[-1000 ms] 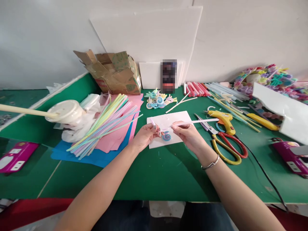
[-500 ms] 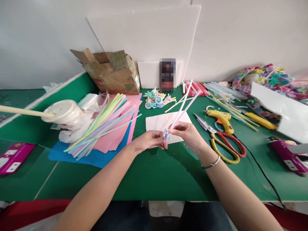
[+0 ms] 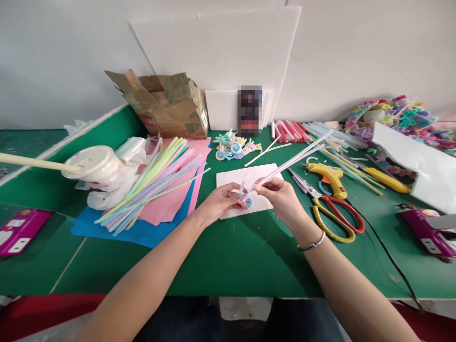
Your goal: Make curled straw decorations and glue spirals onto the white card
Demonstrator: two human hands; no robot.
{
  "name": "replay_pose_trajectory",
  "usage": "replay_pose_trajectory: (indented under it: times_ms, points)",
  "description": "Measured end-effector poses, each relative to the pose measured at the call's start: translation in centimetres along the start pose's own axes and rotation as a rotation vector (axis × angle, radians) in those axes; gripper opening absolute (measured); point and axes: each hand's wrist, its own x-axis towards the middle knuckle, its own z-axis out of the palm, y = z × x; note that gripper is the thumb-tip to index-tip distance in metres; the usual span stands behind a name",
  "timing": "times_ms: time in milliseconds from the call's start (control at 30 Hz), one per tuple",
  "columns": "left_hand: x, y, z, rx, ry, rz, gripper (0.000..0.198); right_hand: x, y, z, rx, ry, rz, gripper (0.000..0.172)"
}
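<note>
Two pale pipe cleaners (image 3: 297, 160), one whitish and one lilac, slant up to the right from between my hands. Their lower ends curl into a small twisted piece with a blue coil (image 3: 248, 203). My left hand (image 3: 223, 203) is closed, pinching this curled part. With thumb and fingers pressed together, my right hand (image 3: 280, 195) grips the stems just above it. Under both hands lies a white board (image 3: 228, 178). Behind it is a small heap of pastel coiled pipe-cleaner shapes (image 3: 235, 147), with two loose yellowish stems (image 3: 261, 154) beside it.
Scissors (image 3: 320, 202) and a yellow glue gun (image 3: 327, 175) with a black cord lie to the right. On the left, a bundle of pipe cleaners (image 3: 153, 183) rests on pink and blue sheets, near a lidded tub (image 3: 90, 161). A cardboard box (image 3: 171, 109) stands behind.
The pipe cleaners have swung from steeply upright to a lower slant toward the right. My hands have turned slightly, and the blue coil shows more clearly below the fingers.
</note>
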Motion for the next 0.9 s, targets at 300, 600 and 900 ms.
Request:
replay_pose_trajectory:
  times_ms: [300,600,900]
  points:
    - [-0.6,0.5,0.7,0.424,0.058,0.162,0.036,0.0,0.2,-0.1,-0.055,0.071,-0.092,0.019]
    - [-1.2,0.1,0.9,1.377,0.263,0.367,0.019,-0.1,0.6,0.4,-0.095,0.103,-0.085,0.018]
    - [-1.4,0.9,1.4,1.487,0.263,0.217,0.019,0.2,0.9,0.2,-0.133,0.111,-0.067,0.023]
